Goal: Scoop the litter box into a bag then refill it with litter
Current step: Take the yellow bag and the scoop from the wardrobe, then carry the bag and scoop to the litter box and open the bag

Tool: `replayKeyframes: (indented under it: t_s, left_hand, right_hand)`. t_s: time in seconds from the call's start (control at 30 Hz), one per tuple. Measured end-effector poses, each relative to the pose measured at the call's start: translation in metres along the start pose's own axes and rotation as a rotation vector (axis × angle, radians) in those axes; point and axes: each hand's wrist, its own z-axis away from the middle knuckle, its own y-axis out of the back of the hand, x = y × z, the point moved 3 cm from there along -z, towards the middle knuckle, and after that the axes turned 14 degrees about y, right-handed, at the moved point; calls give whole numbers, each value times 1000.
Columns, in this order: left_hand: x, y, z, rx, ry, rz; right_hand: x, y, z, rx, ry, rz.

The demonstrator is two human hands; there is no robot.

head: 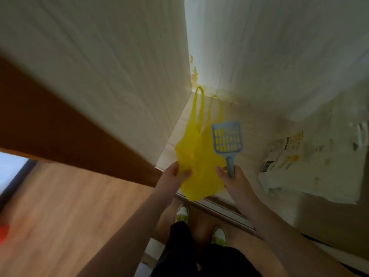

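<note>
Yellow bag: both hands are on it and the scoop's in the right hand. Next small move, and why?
Probably open the bag's mouth. The yellow bag lies flat and closed between the hands, loop handles pointing away. The left hand pinches one edge; the right hand holds the other side together with the blue scoop. The litter box is not in view, so scooping cannot start yet.

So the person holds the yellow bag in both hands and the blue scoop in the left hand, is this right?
Not quite. The head view shows the blue scoop gripped by its handle in the right hand, not the left. The rest holds: the left hand pinches the yellow bag and the right hand holds its other edge too.
</note>
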Motion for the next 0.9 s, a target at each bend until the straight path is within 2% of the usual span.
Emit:
replayKeyframes:
  t_s: [0.13, 0.2, 0.37, 0.57, 0.9]
  left_hand:
    - [-20, -11, 39, 11, -20, 17]
    - [-32, -10, 57, 34, -25, 47]
    - [-64, 9, 92, 140, -33, 114]
    - [-111, 46, 134, 230, 15, 246]
    - [-212, 88, 184, 379, 67, 661]
  right_hand:
    - [-12, -12, 27, 126, 63, 4]
    - [-16, -19, 37, 118, 94, 25]
    - [-9, -39, 58, -28, 84, 69]
    - [25, -80, 97, -246, -82, 110]
    - [31, -173, 127, -615, -290, 256]
